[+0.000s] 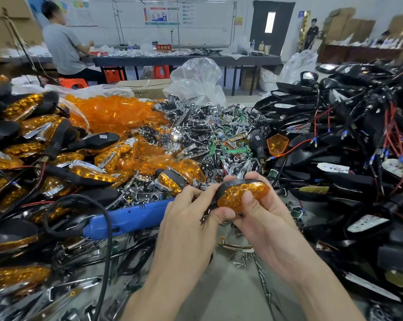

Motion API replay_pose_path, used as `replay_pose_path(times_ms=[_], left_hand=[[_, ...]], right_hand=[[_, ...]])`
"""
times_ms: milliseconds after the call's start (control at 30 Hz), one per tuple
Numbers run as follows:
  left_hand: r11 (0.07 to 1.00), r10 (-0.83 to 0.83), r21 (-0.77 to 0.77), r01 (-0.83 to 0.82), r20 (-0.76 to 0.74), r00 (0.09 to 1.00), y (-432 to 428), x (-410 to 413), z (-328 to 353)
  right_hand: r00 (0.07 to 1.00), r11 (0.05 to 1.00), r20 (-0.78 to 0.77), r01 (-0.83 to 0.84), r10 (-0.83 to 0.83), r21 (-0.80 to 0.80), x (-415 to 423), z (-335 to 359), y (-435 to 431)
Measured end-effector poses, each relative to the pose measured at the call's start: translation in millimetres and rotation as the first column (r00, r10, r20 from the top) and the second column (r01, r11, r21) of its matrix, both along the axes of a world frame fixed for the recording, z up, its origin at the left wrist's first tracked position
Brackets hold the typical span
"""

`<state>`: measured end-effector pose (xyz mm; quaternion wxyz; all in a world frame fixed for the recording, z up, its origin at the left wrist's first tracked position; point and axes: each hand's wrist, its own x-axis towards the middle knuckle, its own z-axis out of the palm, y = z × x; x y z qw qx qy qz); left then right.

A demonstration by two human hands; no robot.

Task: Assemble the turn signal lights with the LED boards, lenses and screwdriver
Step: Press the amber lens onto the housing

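Both hands hold one turn signal light (242,193) just above the table, its amber lens facing me and its black housing behind. My right hand (263,214) grips the lens end, thumb pressed on the amber face. My left hand (189,214) pinches the black stalk end at the light's left. A blue electric screwdriver (126,216) with a black cord lies on the table to the left of my left hand. Loose amber lenses (112,112) are heaped at the back left. Chrome reflectors and green LED boards (219,140) are piled in the middle.
Finished amber lights (33,144) are stacked on the left. Black housings with red and black wires (349,144) are heaped on the right. Loose screws (242,260) lie on the grey table below my hands. A person in a grey shirt (61,45) sits at a far table.
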<state>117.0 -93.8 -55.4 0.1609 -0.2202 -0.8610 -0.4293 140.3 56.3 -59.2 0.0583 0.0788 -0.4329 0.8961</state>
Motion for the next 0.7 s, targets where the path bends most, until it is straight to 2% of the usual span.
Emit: replay_pose_path(times_ms=[400,700], left_hand=[[0.998,0.059,-0.024,-0.060,-0.033,0.998,2.5,1.8,-2.1],[0.999,0.041,-0.026,-0.043,-0.056,0.998,1.4,2.7,3.5]], right_hand=[[0.995,0.992,0.024,0.096,-0.098,0.085,-5.4,-3.0,-4.9],[0.995,0.993,0.013,0.101,-0.102,0.068,-6.4,-2.9,-1.5]])
